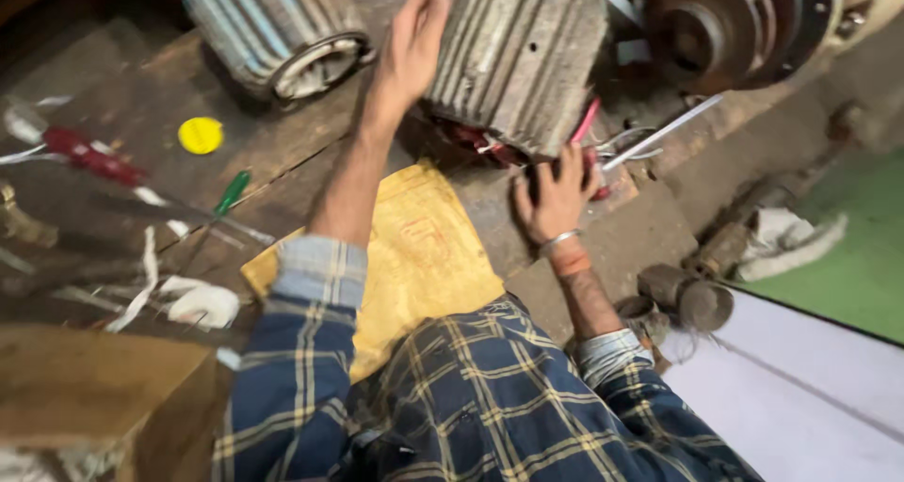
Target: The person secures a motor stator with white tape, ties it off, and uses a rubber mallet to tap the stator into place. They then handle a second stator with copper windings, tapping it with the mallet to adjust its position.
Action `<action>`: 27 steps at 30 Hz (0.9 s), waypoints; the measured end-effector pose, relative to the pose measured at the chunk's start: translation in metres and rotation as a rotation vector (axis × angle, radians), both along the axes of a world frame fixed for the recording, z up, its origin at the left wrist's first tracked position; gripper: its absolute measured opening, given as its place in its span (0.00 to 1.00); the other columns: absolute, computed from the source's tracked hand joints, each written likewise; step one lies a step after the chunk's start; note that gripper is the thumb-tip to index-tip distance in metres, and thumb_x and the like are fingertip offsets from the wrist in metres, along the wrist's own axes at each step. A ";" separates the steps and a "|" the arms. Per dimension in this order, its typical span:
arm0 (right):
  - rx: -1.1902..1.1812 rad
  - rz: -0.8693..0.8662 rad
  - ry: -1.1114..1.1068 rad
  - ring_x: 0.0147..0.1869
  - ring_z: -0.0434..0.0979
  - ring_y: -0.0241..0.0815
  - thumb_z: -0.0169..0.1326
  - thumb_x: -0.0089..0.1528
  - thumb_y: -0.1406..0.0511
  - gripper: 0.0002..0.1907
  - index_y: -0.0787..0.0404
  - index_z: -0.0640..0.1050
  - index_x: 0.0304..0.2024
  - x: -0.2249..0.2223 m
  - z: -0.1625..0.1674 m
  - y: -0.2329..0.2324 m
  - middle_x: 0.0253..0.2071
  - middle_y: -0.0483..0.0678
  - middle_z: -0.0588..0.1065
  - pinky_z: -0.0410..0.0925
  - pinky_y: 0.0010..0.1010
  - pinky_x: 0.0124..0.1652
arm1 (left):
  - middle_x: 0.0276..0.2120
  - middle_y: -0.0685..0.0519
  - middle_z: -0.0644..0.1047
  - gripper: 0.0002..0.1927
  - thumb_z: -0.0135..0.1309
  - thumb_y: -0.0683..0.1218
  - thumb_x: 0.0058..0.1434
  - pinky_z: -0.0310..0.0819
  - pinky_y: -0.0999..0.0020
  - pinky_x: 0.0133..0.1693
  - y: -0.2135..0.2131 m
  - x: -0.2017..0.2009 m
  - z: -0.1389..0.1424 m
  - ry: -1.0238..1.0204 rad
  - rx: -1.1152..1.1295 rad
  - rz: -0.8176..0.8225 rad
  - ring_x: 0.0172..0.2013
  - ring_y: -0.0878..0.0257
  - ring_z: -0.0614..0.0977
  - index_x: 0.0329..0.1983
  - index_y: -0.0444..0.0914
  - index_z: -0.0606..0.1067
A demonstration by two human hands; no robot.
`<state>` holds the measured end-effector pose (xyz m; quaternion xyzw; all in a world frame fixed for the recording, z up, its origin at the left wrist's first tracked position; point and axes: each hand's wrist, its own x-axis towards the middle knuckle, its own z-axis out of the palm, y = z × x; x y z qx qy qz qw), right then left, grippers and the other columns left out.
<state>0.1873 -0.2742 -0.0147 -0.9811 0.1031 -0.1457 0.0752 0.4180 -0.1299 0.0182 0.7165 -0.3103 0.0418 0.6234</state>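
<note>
finned motor stator housing (pixel 518 54) lies near the tabletop's far edge, left hand (pixel 410 49) flat on its casing, fingers released, right hand (pixel 556 195) fingers gripping its open end; judged steadying step, next needs firm two-handed turn.

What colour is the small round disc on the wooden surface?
The disc is yellow; the head view shows it, left of the left hand.

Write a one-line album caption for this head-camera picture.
Left hand flat on a ribbed motor housing, right hand at its wired open end.
</note>
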 end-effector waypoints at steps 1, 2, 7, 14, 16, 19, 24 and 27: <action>0.011 0.014 -0.032 0.78 0.57 0.63 0.60 0.64 0.57 0.23 0.61 0.76 0.57 0.004 0.001 -0.005 0.69 0.62 0.64 0.43 0.60 0.72 | 0.58 0.31 0.75 0.18 0.46 0.44 0.79 0.74 0.60 0.59 0.017 -0.016 -0.005 -0.379 0.221 0.221 0.57 0.44 0.79 0.67 0.32 0.72; 0.018 0.025 -0.064 0.78 0.58 0.62 0.60 0.65 0.58 0.21 0.61 0.78 0.57 0.008 0.003 -0.010 0.69 0.62 0.65 0.44 0.58 0.73 | 0.56 0.34 0.77 0.16 0.50 0.45 0.77 0.74 0.58 0.59 0.030 -0.031 -0.009 -0.158 0.180 0.256 0.56 0.42 0.79 0.63 0.32 0.73; 0.085 0.103 -0.113 0.76 0.63 0.59 0.60 0.66 0.61 0.20 0.63 0.78 0.58 0.016 0.014 -0.041 0.68 0.60 0.69 0.43 0.57 0.70 | 0.63 0.36 0.70 0.25 0.58 0.43 0.59 0.61 0.48 0.67 0.070 -0.086 -0.011 -0.024 0.466 0.052 0.65 0.39 0.71 0.59 0.30 0.74; 0.858 0.186 -0.428 0.72 0.70 0.47 0.56 0.72 0.53 0.27 0.65 0.75 0.64 0.067 0.044 -0.067 0.69 0.54 0.72 0.62 0.36 0.72 | 0.60 0.36 0.71 0.32 0.64 0.43 0.47 0.57 0.45 0.64 0.085 -0.076 -0.003 -0.102 0.658 0.248 0.62 0.35 0.67 0.58 0.31 0.75; 1.018 0.328 -0.442 0.77 0.64 0.48 0.59 0.68 0.46 0.40 0.64 0.67 0.72 0.076 0.050 -0.061 0.72 0.55 0.65 0.58 0.38 0.75 | 0.62 0.41 0.74 0.22 0.61 0.42 0.62 0.65 0.53 0.68 0.103 -0.077 -0.006 -0.110 0.599 0.277 0.65 0.43 0.72 0.60 0.35 0.75; 0.743 0.390 -0.426 0.82 0.53 0.51 0.61 0.57 0.38 0.59 0.58 0.55 0.79 0.061 0.050 -0.034 0.77 0.55 0.52 0.54 0.43 0.78 | 0.60 0.45 0.77 0.17 0.63 0.43 0.68 0.74 0.61 0.63 0.127 -0.109 -0.014 -0.120 0.507 0.337 0.62 0.49 0.79 0.59 0.38 0.76; 0.376 0.270 -0.458 0.84 0.42 0.58 0.76 0.53 0.41 0.67 0.48 0.49 0.80 0.030 0.012 0.016 0.82 0.55 0.40 0.48 0.52 0.79 | 0.67 0.36 0.61 0.51 0.63 0.73 0.46 0.49 0.33 0.61 0.133 -0.203 -0.035 -0.062 0.918 0.136 0.67 0.38 0.59 0.67 0.40 0.68; 0.326 0.158 -0.530 0.84 0.41 0.59 0.81 0.54 0.50 0.65 0.46 0.51 0.80 0.033 -0.012 0.021 0.82 0.54 0.37 0.48 0.51 0.79 | 0.75 0.43 0.54 0.58 0.54 0.81 0.49 0.39 0.34 0.70 0.127 -0.227 -0.056 0.048 0.942 0.176 0.75 0.40 0.48 0.75 0.45 0.62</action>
